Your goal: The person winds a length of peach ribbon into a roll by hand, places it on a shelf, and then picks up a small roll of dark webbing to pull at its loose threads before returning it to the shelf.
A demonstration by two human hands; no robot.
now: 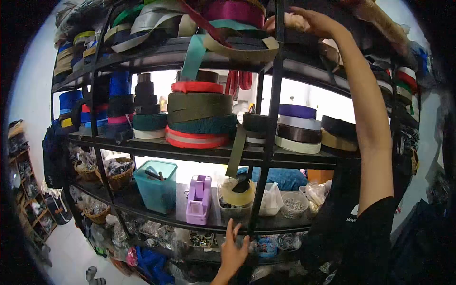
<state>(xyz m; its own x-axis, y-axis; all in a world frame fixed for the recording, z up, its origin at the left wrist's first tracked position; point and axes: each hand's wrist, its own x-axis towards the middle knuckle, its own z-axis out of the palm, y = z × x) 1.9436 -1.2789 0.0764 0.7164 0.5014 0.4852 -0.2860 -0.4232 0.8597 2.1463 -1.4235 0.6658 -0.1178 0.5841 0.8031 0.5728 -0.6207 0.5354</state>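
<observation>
We stretch our right hand (308,20) onto the top tape rolls (235,12), grip unclear; our left hand (232,251), fingers spread and empty, hovers by the lower shelf (166,219), likely for balance.

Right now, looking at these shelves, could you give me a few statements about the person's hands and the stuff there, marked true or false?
1. The right hand reaches up among the rolls on the top shelf. True.
2. A teal bin stands left of the purple tape dispenser. True.
3. The left hand holds that dispenser. False: its fingers are spread and hold nothing, below that shelf.
4. The red roll with the silver stripe lies on the floor. False: it lies under a stack on the middle shelf.
</observation>
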